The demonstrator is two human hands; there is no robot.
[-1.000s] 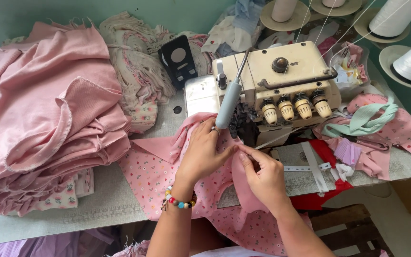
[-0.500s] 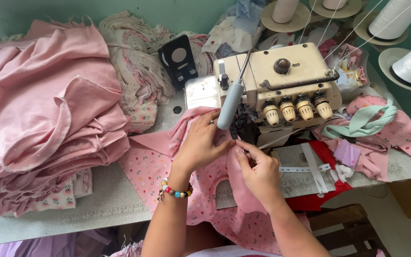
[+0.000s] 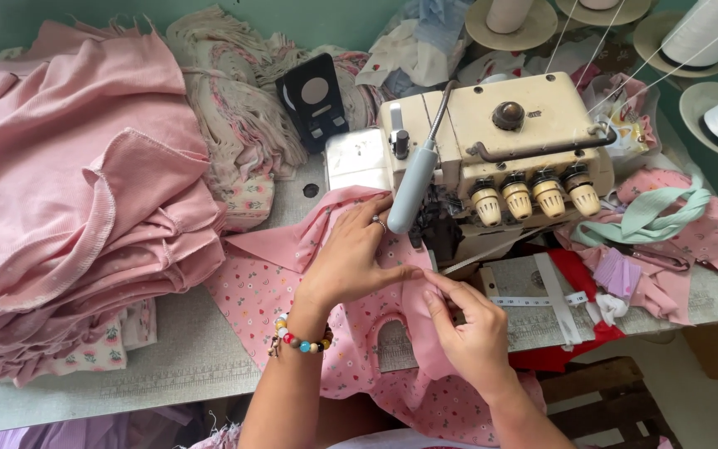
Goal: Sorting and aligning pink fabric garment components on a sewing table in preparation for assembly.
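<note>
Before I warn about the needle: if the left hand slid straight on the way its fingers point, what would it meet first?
Likely the serger: the left hand lies flat on the pink fabric, fingers aimed at the dark presser-foot area just ahead. Depth is unclear.

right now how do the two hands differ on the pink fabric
The left hand lies flat, palm down, on the floral pink fabric nearer the sewing machine, with a ring and a beaded bracelet. The right hand is bare and pinches a fabric edge. Both touch the same piece.

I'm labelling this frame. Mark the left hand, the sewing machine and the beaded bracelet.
left hand [image 3: 349, 262]: head view, back of the hand.
sewing machine [image 3: 492, 137]: head view, cream top cover.
beaded bracelet [image 3: 299, 339]: head view, beads on the left wrist.
</note>
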